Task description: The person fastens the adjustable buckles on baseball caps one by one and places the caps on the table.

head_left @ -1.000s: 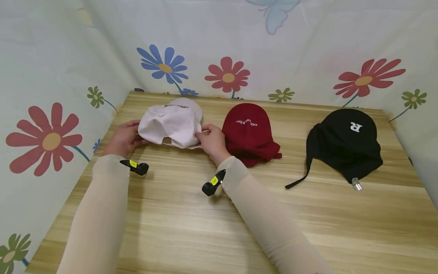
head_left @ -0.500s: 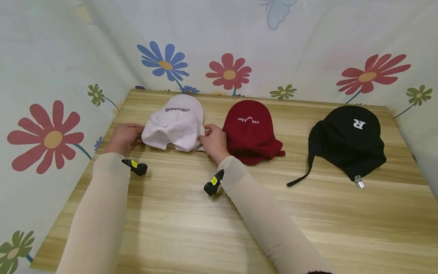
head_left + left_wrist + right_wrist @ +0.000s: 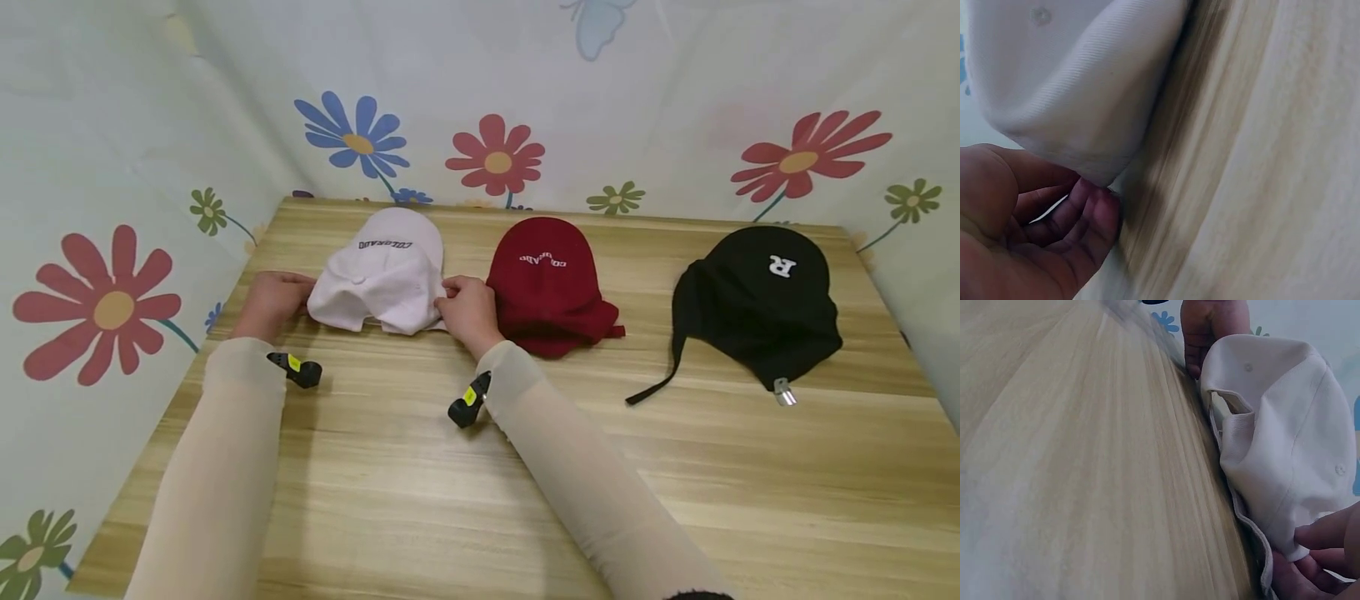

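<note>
A pale pink-white baseball cap [image 3: 382, 279] with "COLORADO" lettering lies on the table at the left, its brim toward the back wall. My left hand [image 3: 275, 302] pinches the cap's left edge; in the left wrist view, curled fingers [image 3: 1094, 215] meet the fabric at its lower corner. On the opposite side my right hand [image 3: 471, 308] holds the other edge between thumb and fingers, as the right wrist view shows near the cap's back strap [image 3: 1254, 528]. Right beside that hand sits a dark red cap [image 3: 543, 283], also lettered.
A black cap [image 3: 757, 308] with a white "R", a loose strap and a metal clasp [image 3: 783, 392] lies at the right. The wood-grain table [image 3: 420, 483] is bordered by flower-printed cloth walls [image 3: 667, 108] at the back and sides.
The white cap has been lowered and laid flatter, so its lettering and brim show more. Both hands stay at its sides. The red and black caps have not moved on the table.
</note>
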A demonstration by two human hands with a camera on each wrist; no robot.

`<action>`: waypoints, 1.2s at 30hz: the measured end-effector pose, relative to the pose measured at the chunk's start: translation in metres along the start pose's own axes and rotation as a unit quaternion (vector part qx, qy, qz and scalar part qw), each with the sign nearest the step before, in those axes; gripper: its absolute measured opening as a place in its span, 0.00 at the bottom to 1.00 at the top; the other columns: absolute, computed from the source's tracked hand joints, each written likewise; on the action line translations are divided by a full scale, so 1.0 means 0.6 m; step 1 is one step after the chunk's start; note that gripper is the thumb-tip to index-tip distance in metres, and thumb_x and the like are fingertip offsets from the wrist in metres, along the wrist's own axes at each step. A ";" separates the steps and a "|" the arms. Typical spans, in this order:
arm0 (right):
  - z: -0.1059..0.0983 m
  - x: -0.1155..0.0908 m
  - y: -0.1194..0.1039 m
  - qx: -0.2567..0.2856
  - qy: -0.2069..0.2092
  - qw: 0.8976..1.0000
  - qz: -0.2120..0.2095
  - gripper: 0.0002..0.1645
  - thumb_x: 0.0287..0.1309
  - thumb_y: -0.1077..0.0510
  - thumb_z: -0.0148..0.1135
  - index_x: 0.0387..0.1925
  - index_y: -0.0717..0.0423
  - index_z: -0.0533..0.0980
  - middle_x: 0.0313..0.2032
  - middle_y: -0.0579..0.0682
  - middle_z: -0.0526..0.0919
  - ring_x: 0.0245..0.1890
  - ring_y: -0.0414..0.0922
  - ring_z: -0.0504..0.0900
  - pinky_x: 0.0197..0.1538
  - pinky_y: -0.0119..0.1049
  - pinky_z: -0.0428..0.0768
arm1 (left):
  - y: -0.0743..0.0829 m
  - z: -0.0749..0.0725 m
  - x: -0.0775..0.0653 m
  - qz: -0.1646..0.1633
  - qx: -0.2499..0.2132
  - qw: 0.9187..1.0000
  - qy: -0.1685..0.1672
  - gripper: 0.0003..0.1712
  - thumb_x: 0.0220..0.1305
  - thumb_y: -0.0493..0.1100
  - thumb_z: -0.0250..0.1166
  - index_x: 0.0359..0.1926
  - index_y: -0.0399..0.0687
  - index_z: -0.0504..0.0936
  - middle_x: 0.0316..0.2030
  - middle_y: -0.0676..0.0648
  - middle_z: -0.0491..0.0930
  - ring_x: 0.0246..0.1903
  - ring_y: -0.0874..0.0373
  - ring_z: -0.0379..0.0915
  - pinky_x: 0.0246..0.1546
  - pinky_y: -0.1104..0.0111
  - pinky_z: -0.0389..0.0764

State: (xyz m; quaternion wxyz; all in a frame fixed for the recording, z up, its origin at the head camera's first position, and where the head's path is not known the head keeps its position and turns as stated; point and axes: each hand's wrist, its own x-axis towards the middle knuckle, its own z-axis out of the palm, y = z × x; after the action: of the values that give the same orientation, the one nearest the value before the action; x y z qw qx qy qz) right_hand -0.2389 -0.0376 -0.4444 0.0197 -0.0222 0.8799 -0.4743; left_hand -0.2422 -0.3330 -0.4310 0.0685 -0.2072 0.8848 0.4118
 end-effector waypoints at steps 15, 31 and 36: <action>-0.056 -0.022 -0.045 0.013 -0.058 0.998 -0.024 0.23 0.63 0.56 0.56 0.60 0.51 0.76 0.56 0.51 0.81 0.56 0.45 0.79 0.53 0.38 0.79 | 0.058 -0.018 -0.050 0.012 -0.048 0.998 0.042 0.36 0.70 0.64 0.48 0.66 0.44 0.70 0.57 0.44 0.71 0.54 0.49 0.68 0.57 0.56 0.74; -0.142 -0.057 -0.056 0.091 -0.073 0.992 -0.048 0.26 0.65 0.51 0.59 0.64 0.47 0.71 0.62 0.46 0.75 0.60 0.44 0.76 0.59 0.38 0.78 | 0.175 0.008 -0.127 0.065 -0.020 0.997 0.033 0.42 0.65 0.71 0.45 0.72 0.54 0.61 0.68 0.41 0.66 0.63 0.47 0.64 0.56 0.56 0.72; -0.161 -0.075 -0.044 0.116 -0.063 0.989 -0.059 0.26 0.66 0.51 0.59 0.64 0.47 0.72 0.62 0.46 0.76 0.58 0.43 0.78 0.59 0.37 0.78 | 0.200 0.031 -0.156 0.099 -0.053 0.993 0.022 0.41 0.67 0.68 0.47 0.72 0.49 0.61 0.64 0.38 0.70 0.57 0.47 0.68 0.48 0.65 0.74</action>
State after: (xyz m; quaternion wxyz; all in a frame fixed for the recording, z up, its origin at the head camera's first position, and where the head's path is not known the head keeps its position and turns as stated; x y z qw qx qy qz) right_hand -0.1990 0.0310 -0.3685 0.0491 -0.1018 0.8128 -0.5715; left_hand -0.2095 -0.2205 -0.3318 -0.0027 -0.1308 0.8794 0.4579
